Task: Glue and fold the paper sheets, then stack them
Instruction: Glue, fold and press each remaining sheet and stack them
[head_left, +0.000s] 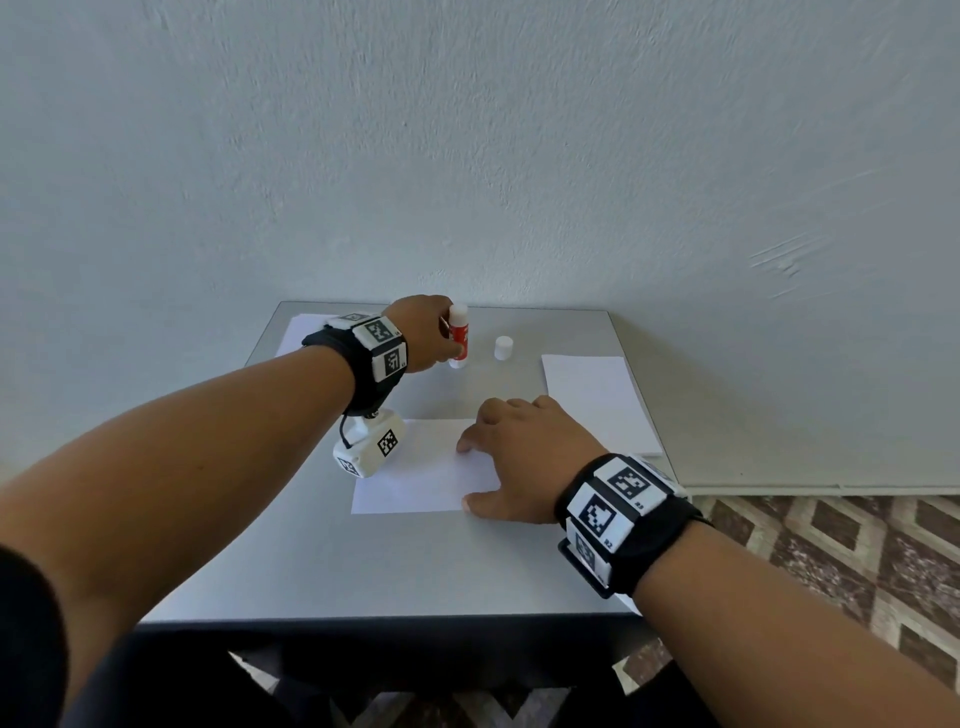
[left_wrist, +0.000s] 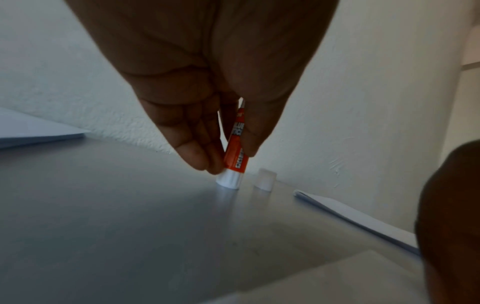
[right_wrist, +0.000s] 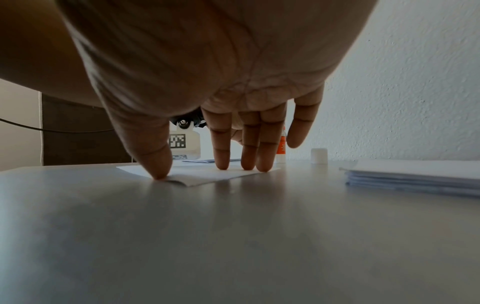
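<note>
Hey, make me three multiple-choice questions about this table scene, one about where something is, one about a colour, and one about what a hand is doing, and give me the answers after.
1. Where does the loose white cap stand?
A. On the table, to the right of the glue stick
B. On top of the paper stack
C. In the right hand

2. What colour is the glue stick's label?
A. Blue
B. Red-orange
C. Green

3. What is the right hand doing?
A. Holding the cap
B. Pressing fingertips on the folded sheet
C. Lifting the stack of paper

Answers:
1. A, the head view shows the cap upright on the bare table, apart from the stick.
2. B, the left wrist view shows a red-orange label between white ends.
3. B, the right wrist view shows straight fingers touching the sheet, while the left hand holds the glue stick.
</note>
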